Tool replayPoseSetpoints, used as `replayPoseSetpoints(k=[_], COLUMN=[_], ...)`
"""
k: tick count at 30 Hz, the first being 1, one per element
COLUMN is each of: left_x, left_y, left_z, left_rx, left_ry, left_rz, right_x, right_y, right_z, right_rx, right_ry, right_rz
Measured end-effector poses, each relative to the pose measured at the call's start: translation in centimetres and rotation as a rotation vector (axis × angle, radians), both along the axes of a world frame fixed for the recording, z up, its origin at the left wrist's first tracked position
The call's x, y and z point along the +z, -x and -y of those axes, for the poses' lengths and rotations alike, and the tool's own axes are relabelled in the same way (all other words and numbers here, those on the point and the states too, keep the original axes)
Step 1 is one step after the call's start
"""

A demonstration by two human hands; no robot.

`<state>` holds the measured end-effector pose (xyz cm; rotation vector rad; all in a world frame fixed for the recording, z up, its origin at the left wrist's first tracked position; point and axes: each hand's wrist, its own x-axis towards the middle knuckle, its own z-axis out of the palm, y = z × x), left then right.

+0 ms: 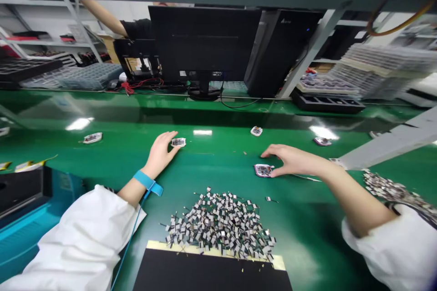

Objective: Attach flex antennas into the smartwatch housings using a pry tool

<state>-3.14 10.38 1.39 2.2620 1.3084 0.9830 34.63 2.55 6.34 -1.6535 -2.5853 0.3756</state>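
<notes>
My left hand (160, 153), with a blue strap at the wrist, has its thumb and fingers around the left side of a small white-framed circuit board (178, 142) on the green bench. Farther right, my right hand (290, 159) is open. Its thumb tip is at the right edge of a second framed circuit board (262, 171), while the other fingers curve above, apart from it. Between my arms lies a heap of small grey square parts with short dark tails (218, 225). One such loose part (271, 199) lies right of the heap.
More framed boards lie at the left (93, 137), back (256, 131) and right (322, 141). A black mat (211, 270) edged with yellow tape lies in front. A monitor (205, 45) stands behind. A white post (389, 141) and another parts pile (396, 191) are at right.
</notes>
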Motion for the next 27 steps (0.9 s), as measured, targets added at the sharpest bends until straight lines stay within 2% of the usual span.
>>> replayPoseSetpoints(k=[2,5,7,9,14,19,23,27], left_x=[1.1,2.3,2.3,1.9,1.1,0.9,0.6,0.5], left_y=[-0.7,-2.4,-3.4,-4.0,-4.3,-4.1,-3.8,-4.3], left_z=[1.5,4.3,5.7,6.4,6.6,6.4,5.8,5.5], left_rx=[-0.206,-0.598,-0.734,-0.794,-0.804,-0.759,-0.621,-0.484], left_ry=[0.014,0.114,0.146,0.149,0.126,0.147,0.184,0.093], left_rz=[-0.072,-0.2,-0.243,-0.264,-0.285,-0.264,-0.134,-0.03], right_x=[-0.7,-1.5,-2.0,-2.6,-4.7,-5.8,-6.2,-6.4], right_y=[0.8,2.8,4.8,7.1,11.2,11.4,11.5,11.8], right_z=[0.8,0.8,0.3,-0.4,-1.2,-1.0,-1.1,-1.1], right_rx=[-0.007,0.016,0.051,0.086,0.119,0.071,0.04,0.017], right_ry=[0.017,0.027,0.022,0.007,-0.049,-0.106,-0.152,-0.162], right_rz=[-0.015,-0.067,-0.121,-0.186,-0.364,-0.462,-0.473,-0.468])
